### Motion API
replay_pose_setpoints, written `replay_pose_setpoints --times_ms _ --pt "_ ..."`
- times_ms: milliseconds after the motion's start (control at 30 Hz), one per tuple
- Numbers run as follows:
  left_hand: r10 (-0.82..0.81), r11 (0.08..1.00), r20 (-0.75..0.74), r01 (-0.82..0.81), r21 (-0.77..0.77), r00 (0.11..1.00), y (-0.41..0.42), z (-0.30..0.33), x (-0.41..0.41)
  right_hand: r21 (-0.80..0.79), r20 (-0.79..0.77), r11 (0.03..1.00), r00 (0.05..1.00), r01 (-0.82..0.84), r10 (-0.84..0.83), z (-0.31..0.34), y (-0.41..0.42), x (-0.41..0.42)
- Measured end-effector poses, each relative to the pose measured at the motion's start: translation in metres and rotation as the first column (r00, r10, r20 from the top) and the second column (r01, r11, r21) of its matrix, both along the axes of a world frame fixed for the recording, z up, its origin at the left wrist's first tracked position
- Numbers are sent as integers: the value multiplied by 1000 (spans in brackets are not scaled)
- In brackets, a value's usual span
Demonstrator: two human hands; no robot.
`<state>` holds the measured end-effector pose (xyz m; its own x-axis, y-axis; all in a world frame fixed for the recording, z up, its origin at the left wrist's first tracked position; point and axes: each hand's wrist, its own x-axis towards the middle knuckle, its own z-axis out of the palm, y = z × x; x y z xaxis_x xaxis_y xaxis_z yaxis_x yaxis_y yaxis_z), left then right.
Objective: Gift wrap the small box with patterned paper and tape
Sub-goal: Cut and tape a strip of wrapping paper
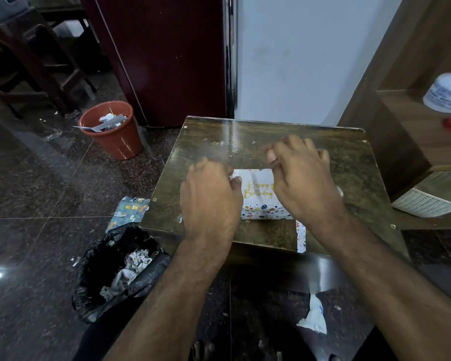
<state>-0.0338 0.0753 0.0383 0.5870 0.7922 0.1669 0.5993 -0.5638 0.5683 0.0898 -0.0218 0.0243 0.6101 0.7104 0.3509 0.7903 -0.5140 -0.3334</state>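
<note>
The small table (pixel 349 173) leaves you bare room on every side of the wrapped box (pixel 258 194), which lies at its middle, long axis running left to right. Your left hand (pixel 210 196) pinches the paper at the box's left end; your right hand (pixel 301 178) hovers over the right end, fingers blurred, grip unclear.

Two bare forearms are reaching in from the near edge, each showing fine hair along its length. The left hand (pixel 211 196) and right hand (pixel 303 182) are wearing no rings, watch or gloves, and no sleeves are showing anywhere on either arm.
</note>
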Motion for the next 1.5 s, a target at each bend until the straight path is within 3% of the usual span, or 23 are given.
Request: replay_pose_setpoints --times_ms 233,533,667,767,867,933,1033,1100,1333,1500 --pt "-113 992 155 103 74 981 -31 7 19 -5 -57 998 996 67 -67 -7 -52 31" --pt "-181 984 148 180 20 972 -55 -4 52 -192 -185 981 980 33 -69 -13 -106 66" --pt "-211 977 172 210 20 962 -58 -10 59 -376 -169 926 982 11 -81 -16 -108 70" --pt "-236 972 208 235 26 949 -58 -15 63 -400 -156 917 985 2 -70 -16 -105 72" --pt "-272 962 234 270 37 934 -59 -15 64 -292 -191 956 979 6 -64 -14 -106 77" --pt "-319 946 279 322 34 906 -59 -16 64 -72 -338 997 939 36 -58 -11 -108 76" --pt "-389 903 342 428 -45 855 -61 -15 63 329 -667 941 725 81 171 -1 -111 66" --pt "-407 868 383 482 -120 829 -65 -13 63 461 -729 884 601 79 327 5 -112 59" --pt "-350 764 581 583 -277 735 -65 -7 61 524 -801 845 401 109 445 11 -112 50" --pt "-385 760 533 586 -281 754 -67 -9 60 518 -832 844 309 137 460 15 -113 52"
